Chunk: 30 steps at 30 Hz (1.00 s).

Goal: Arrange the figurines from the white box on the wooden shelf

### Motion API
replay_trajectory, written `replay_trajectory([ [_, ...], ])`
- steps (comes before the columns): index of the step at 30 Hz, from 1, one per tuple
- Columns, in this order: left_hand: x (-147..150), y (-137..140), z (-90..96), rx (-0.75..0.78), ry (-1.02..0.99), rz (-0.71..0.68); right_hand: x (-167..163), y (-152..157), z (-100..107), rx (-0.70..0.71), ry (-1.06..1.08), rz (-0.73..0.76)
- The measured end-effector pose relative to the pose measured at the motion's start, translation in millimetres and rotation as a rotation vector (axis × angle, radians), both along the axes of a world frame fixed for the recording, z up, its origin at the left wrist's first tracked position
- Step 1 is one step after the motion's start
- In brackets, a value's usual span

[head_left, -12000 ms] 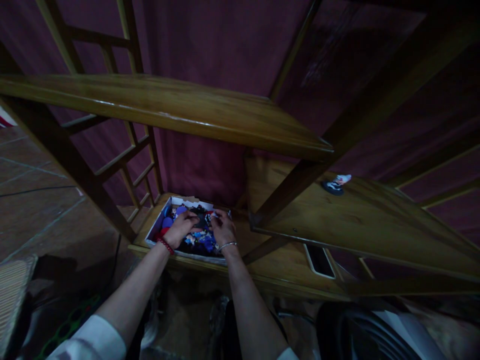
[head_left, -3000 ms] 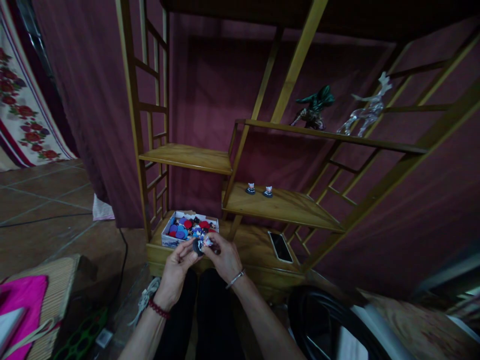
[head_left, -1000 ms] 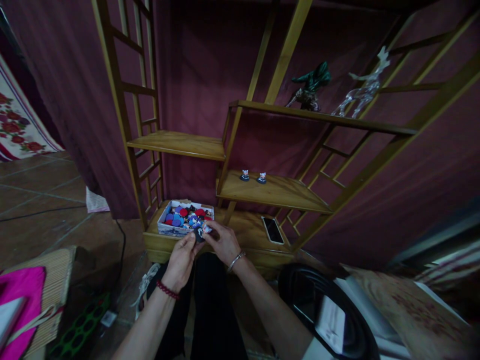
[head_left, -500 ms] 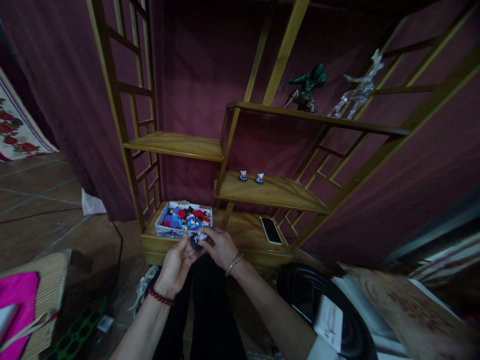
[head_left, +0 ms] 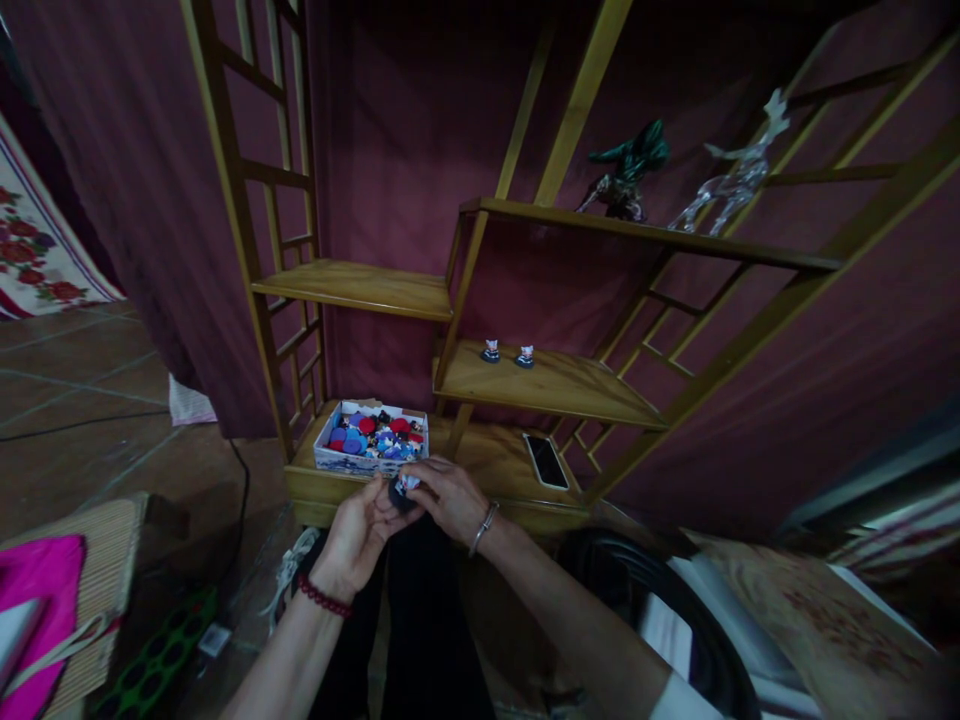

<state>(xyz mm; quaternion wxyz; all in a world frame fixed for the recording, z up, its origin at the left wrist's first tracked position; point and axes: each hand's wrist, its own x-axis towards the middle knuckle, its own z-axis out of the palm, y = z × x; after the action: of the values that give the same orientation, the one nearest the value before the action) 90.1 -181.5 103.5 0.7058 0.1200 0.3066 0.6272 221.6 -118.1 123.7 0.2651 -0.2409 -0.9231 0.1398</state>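
Observation:
Both hands meet at a small figurine (head_left: 406, 487) with a white, red-touched top and a dark round base. My left hand (head_left: 361, 527), palm up, has its fingers closed around the base from below. From the right, the fingers of my right hand (head_left: 448, 497) pinch the upper part. Just beyond the hands, a white patterned box (head_left: 358, 463) stands on the lowest shelf, filled with small figures and red, blue and purple round pieces (head_left: 349, 441). On the middle shelf stand two similar figurines, the left one (head_left: 490, 351) and the right one (head_left: 525, 356), side by side.
A phone (head_left: 546, 461) lies on the lowest shelf to the right. Higher up stand a dark green figure (head_left: 628, 170) and a clear deer figure (head_left: 739, 175). Wooden uprights (head_left: 459, 290) divide the shelves. A black round container (head_left: 720, 640) is at lower right.
The figurine has shifted slightly in the hands, its top now turned more toward the camera. The whole view has moved a little; the shelf items stay in place.

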Motion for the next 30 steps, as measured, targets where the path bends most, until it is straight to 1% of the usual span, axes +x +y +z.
replay_trajectory([
  [4,-1.0,0.1,-1.8,0.008,-0.013,-0.010,-0.3,-0.4,2.3,-0.023,0.006,0.004],
  [8,0.6,2.3,1.2,0.044,0.013,0.032,-1.6,-0.3,8.4,-0.083,0.043,-0.059],
  [12,0.3,6.4,4.5,0.042,0.032,0.072,-3.0,-0.9,13.7,-0.122,0.105,-0.105],
  [18,-3.6,9.0,4.8,0.075,0.055,0.017,-2.3,1.2,11.6,-0.206,0.195,-0.131],
  [24,-0.7,5.8,7.4,0.153,0.036,0.002,-1.5,0.8,17.9,-0.258,0.253,-0.176],
  [27,2.7,4.2,10.1,0.211,0.083,0.006,-3.1,-1.3,23.7,-0.292,0.288,-0.199],
  [30,5.3,4.6,15.0,0.260,0.141,0.001,-4.8,-1.9,28.6,-0.295,0.307,-0.220],
])
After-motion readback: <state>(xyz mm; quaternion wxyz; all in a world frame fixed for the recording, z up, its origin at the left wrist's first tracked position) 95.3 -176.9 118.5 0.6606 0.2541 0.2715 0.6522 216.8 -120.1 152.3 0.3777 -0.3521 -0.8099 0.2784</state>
